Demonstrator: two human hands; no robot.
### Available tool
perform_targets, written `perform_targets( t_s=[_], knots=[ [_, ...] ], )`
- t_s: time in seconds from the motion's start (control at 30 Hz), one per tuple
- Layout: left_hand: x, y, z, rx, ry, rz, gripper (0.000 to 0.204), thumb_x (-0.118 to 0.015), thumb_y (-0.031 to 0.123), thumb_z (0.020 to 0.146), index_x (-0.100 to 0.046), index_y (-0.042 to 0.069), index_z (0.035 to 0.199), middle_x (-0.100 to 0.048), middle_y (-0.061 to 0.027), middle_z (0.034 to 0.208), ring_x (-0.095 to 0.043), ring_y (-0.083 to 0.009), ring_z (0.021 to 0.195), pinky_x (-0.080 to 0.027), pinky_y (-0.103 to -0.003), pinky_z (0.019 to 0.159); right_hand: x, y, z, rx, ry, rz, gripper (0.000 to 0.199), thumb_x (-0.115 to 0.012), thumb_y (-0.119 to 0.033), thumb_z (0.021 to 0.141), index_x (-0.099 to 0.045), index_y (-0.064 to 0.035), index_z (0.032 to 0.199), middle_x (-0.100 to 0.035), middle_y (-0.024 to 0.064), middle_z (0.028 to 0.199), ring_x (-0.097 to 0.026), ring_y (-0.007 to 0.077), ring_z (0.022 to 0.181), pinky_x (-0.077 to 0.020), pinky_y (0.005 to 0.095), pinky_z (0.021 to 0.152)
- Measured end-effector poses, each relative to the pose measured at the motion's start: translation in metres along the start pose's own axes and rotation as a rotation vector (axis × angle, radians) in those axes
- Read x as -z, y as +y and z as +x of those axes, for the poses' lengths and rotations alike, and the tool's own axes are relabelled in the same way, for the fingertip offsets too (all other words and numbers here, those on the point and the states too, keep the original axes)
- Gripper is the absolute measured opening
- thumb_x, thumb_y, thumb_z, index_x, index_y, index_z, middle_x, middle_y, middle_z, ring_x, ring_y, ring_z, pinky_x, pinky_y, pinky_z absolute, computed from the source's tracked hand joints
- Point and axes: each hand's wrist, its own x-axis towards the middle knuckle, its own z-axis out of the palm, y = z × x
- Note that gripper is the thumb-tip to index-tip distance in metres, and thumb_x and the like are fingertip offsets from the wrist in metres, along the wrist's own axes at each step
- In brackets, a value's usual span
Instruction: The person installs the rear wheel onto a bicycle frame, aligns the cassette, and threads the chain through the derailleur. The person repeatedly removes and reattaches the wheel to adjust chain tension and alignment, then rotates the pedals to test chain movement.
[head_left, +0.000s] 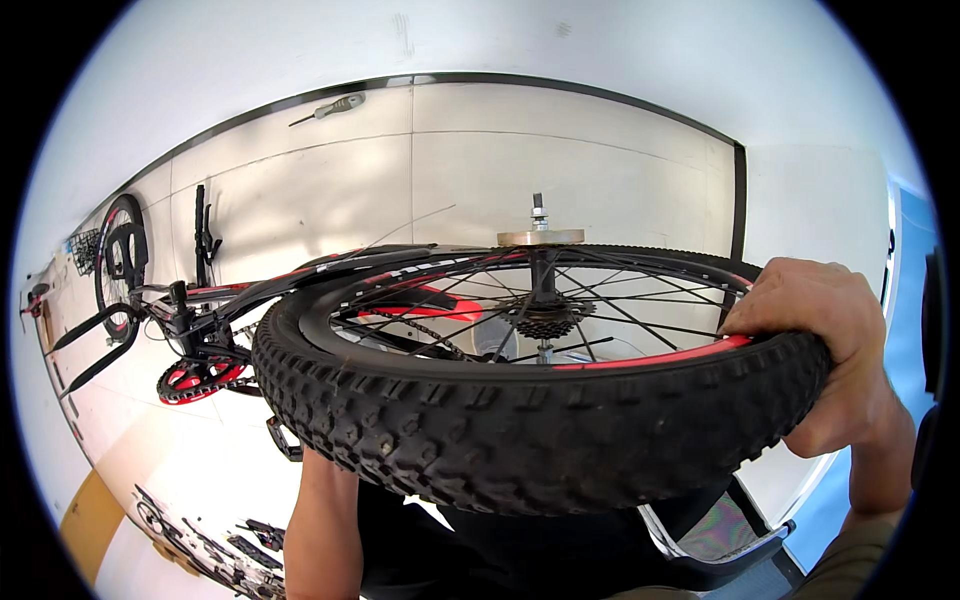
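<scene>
Close in front of me, a bicycle wheel (500, 425) with a black knobby tyre and a red-marked rim lies tilted. My right hand (825, 340) is closed around its right side, thumb over the rim and fingers under the tyre. My left forearm (322, 530) reaches up beneath the tyre's left part, and the tyre hides that hand. At the hub sits a cog cassette (548, 318). A flat round metal piece (540, 238) is around the axle, below a nut and the threaded axle end (538, 203).
Behind the wheel, a black and red bicycle frame (235, 295) stretches left, with a red chainring (190, 385). Another wheel (120, 250) stands at far left. A screwdriver (340, 106) lies by the back wall. Several loose bicycle parts (250, 545) lie at lower left.
</scene>
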Motion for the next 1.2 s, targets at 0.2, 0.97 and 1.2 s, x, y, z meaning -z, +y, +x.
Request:
perform_targets(
  t_s=[0.2, 0.97, 1.2],
  knots=[
    [-0.055, 0.023, -0.004, 0.068, -0.020, -0.198, 0.038, -0.053, 0.029, 0.110, -0.054, 0.005, 0.140, -0.063, -0.0143, 0.135, -0.064, -0.0257, 0.118, -0.060, -0.040, 0.100, -0.003, -0.012, -0.008, -0.019, 0.062, 0.036, 0.049, -0.080, -0.018, 0.051, -0.073, -0.0025, 0.096, -0.070, 0.0114, 0.078, -0.069, 0.0277, 0.067, -0.0503, 0.0349, 0.062],
    [-0.050, 0.017, 0.014, 0.026, -0.039, -0.277, 0.040, -0.048, 0.035, 0.110, -0.058, 0.005, 0.135, -0.065, -0.0154, 0.131, -0.065, -0.0287, 0.116, -0.058, -0.042, 0.103, -0.017, -0.034, 0.002, 0.022, 0.101, -0.067, 0.034, -0.079, -0.001, 0.059, -0.073, -0.0044, 0.092, -0.071, 0.0103, 0.078, -0.071, 0.0259, 0.069, -0.0520, 0.0327, 0.063],
    [-0.057, 0.017, 0.019, -0.004, -0.055, -0.293, 0.043, -0.046, 0.036, 0.109, -0.059, 0.005, 0.135, -0.065, -0.0161, 0.132, -0.065, -0.0301, 0.117, -0.057, -0.044, 0.103, -0.011, -0.044, 0.003, 0.004, 0.093, -0.077, 0.033, -0.081, -0.002, 0.062, -0.073, -0.0052, 0.093, -0.070, 0.0101, 0.078, -0.070, 0.0261, 0.069, -0.0521, 0.0318, 0.063]
  ],
)
